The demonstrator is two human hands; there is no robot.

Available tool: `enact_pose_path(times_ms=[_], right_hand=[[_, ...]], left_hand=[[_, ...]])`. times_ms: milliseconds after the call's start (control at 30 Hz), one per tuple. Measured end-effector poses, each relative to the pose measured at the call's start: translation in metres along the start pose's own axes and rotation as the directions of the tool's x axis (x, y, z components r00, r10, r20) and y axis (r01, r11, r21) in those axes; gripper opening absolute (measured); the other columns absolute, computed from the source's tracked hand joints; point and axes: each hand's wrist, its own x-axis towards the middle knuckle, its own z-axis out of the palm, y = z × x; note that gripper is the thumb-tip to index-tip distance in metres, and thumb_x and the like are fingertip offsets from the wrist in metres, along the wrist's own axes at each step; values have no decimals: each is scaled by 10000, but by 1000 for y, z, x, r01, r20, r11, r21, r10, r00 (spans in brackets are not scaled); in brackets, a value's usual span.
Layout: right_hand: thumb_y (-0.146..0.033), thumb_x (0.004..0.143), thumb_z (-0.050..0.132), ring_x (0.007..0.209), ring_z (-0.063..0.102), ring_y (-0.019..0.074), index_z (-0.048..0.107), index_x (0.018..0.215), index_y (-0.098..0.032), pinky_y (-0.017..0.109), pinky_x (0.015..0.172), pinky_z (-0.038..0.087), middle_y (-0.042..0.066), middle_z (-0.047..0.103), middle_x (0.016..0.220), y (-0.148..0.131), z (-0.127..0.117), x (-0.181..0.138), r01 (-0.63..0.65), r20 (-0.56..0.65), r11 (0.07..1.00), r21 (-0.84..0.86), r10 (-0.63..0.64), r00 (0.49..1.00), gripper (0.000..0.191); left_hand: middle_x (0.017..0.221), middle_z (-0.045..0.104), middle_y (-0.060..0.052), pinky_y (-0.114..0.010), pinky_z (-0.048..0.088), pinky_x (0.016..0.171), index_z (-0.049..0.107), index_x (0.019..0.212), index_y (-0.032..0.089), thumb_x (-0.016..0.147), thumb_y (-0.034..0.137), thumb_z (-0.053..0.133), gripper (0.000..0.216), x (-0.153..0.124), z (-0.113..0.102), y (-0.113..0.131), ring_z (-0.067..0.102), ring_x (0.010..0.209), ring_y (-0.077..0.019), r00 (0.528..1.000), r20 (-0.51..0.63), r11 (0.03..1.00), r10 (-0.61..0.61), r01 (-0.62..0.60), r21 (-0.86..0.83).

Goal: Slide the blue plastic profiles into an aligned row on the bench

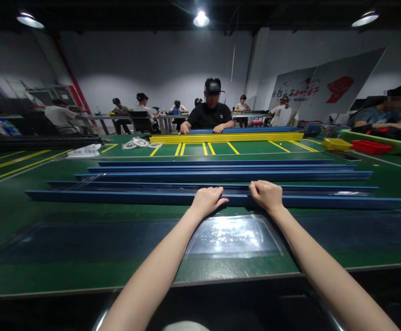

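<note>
Several long blue rails lie side by side across the green table point(21, 216). Both of my hands rest on the nearest blue rail point(117, 197) near its middle. My left hand point(207, 201) has its fingers curled over the rail's top edge. My right hand point(266, 195) is closed on the same rail a little to the right. A clear plastic sheet point(233, 236) lies flat on the table just in front of my hands, between my forearms.
A person sits opposite with hands on a blue rail atop a long yellow rail point(226, 137). A yellow tray point(336, 144) and a red tray point(372, 147) stand at the far right. Coiled clear tape point(136, 143) and a white bag point(85, 150) lie far left. Other people work behind.
</note>
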Motion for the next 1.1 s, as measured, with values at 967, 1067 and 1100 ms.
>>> enact_pose_path(times_ms=[967, 1067, 1100], right_hand=[[-301, 760, 336, 506, 535, 146, 635, 497, -158, 241, 471, 191, 84, 652, 585, 35, 1, -2, -92, 177, 993, -79, 105, 979, 424], [-302, 753, 339, 509, 531, 151, 642, 503, -157, 242, 471, 184, 91, 648, 575, 43, -1, -4, -132, 163, 986, -97, 147, 976, 418], [-302, 752, 340, 512, 531, 153, 643, 505, -158, 242, 471, 183, 91, 648, 575, 44, -1, -4, -138, 162, 986, -98, 153, 975, 416]], left_hand=[[804, 616, -34, -240, 363, 597, 546, 775, 162, 814, 502, 401, 372, 0, 4, -5, 573, 742, -156, 999, -44, 1000, 18, -18, -2], [801, 607, -30, -233, 357, 587, 549, 768, 162, 811, 506, 403, 375, 0, 3, -5, 566, 735, -146, 998, -65, 1000, 26, -26, 1], [803, 605, -28, -231, 355, 582, 550, 768, 164, 810, 509, 401, 379, -1, 3, -5, 563, 733, -143, 997, -70, 1000, 27, -27, 0]])
